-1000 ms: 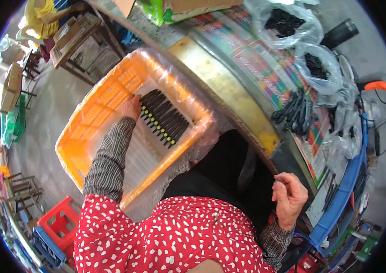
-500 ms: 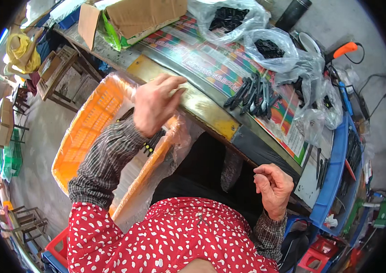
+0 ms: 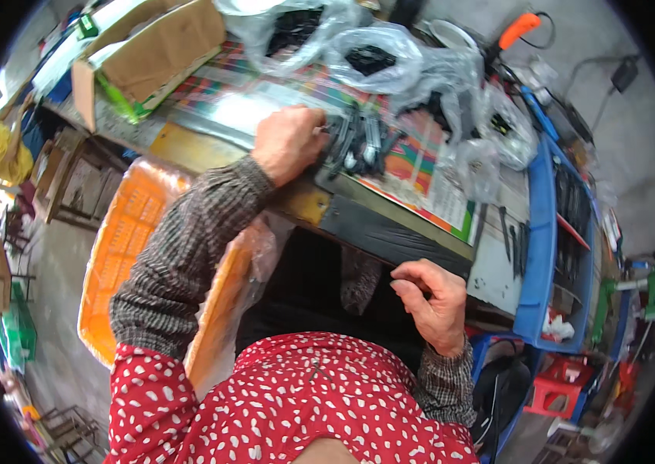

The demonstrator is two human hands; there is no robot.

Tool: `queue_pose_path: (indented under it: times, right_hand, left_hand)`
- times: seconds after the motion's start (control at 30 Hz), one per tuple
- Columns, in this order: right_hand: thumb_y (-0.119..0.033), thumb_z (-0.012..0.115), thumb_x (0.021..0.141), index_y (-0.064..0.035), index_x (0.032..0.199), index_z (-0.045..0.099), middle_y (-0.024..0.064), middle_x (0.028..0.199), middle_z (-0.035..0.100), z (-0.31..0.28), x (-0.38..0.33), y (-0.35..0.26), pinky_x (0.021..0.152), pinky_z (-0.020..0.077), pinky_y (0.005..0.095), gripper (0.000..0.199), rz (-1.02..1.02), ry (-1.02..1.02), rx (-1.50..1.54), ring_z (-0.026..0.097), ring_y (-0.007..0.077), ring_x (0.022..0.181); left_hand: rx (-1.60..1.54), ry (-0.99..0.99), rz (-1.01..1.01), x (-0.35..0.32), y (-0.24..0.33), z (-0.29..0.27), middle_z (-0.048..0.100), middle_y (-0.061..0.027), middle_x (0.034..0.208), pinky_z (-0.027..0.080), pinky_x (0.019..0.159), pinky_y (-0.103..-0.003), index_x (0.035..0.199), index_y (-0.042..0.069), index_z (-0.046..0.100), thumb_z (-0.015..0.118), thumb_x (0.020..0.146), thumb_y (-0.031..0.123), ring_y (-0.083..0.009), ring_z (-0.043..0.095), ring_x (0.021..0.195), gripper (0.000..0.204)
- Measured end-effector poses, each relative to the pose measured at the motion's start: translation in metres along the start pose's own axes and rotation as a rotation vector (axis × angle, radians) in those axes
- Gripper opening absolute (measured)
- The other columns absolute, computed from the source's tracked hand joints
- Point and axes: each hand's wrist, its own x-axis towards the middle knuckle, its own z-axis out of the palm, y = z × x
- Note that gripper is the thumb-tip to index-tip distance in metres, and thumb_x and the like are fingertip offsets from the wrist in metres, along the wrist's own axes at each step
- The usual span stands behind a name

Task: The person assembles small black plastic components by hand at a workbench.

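Reaching further than half a second ago, the left hand [image 3: 289, 143] has been moved off the orange crate [image 3: 122, 255] and is now laid on the pile of black parts [image 3: 362, 143] on the bench [image 3: 420, 193], fingers curled over them; whether any are gripped cannot be told. The parts are slim, dark and glossy, lying on a striped, colourful sheet. The right hand [image 3: 435, 301] is kept loosely curled and empty near the dark bench edge. Crinkled clear plastic bags [image 3: 389, 54] are seen beyond.
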Motion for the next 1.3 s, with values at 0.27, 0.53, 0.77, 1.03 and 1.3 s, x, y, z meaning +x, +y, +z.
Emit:
queue_pose_path:
  times: [0.27, 0.53, 0.77, 1.03, 1.3]
  right_hand:
    - [-0.005, 0.066, 0.08, 0.0019, 0.087, 0.061, 0.0135, 0.077, 0.062, -0.048, 0.002, 0.012, 0.056, 0.0459, 0.0332, 0.011, -0.108, 0.285, -0.389, 0.06, 0.0264, 0.063]
    - [-0.009, 0.061, 0.083, 0.0004, 0.094, 0.062, 0.0166, 0.086, 0.058, -0.122, 0.007, 0.081, 0.065, 0.0467, 0.042, 0.015, 0.079, 0.516, -0.984, 0.06, 0.0365, 0.074]
    - [-0.006, 0.057, 0.082, 0.0029, 0.083, 0.056, 0.0191, 0.088, 0.055, -0.123, 0.019, 0.096, 0.061, 0.049, 0.0473, 0.009, 0.196, 0.438, -1.158, 0.06, 0.0397, 0.073]
    - [-0.004, 0.054, 0.078, 0.0031, 0.081, 0.053, 0.0214, 0.084, 0.054, -0.121, 0.02, 0.089, 0.063, 0.0478, 0.0477, 0.008, 0.177, 0.418, -1.095, 0.059, 0.0405, 0.074]
    - [-0.003, 0.054, 0.079, 0.002, 0.091, 0.054, 0.0212, 0.084, 0.055, -0.121, 0.02, 0.087, 0.066, 0.0453, 0.0473, 0.013, 0.126, 0.386, -1.026, 0.057, 0.041, 0.077]
  left_hand:
    - [0.103, 0.004, 0.071, -0.009, -0.001, -0.015, 0.059, -0.0117, 0.084, 0.047, 0.068, -0.042, 0.092, 0.009, 0.064, 0.063, 0.076, 0.018, -0.032, 0.061, 0.08, 0.018]
    - [0.108, 0.073, 0.116, -0.004, -0.005, -0.009, 0.056, -0.0121, 0.08, 0.044, 0.066, -0.044, 0.083, 0.007, 0.056, 0.062, 0.075, 0.011, -0.0333, 0.057, 0.078, 0.011]
    - [0.105, 0.122, 0.078, -0.012, -0.009, -0.009, 0.057, -0.0138, 0.08, 0.044, 0.069, -0.044, 0.087, 0.005, 0.055, 0.059, 0.078, 0.009, -0.0343, 0.056, 0.079, 0.011]
    - [-0.033, 0.185, 0.055, -0.015, -0.01, -0.011, 0.061, -0.0166, 0.083, 0.046, 0.07, -0.042, 0.092, 0.004, 0.054, 0.056, 0.081, 0.006, -0.0348, 0.059, 0.08, 0.012]
    - [-0.315, 0.211, -0.001, 0.001, -0.004, -0.015, 0.062, -0.0181, 0.077, 0.047, 0.065, -0.038, 0.089, -0.002, 0.055, 0.056, 0.082, 0.003, -0.0325, 0.062, 0.071, 0.009]
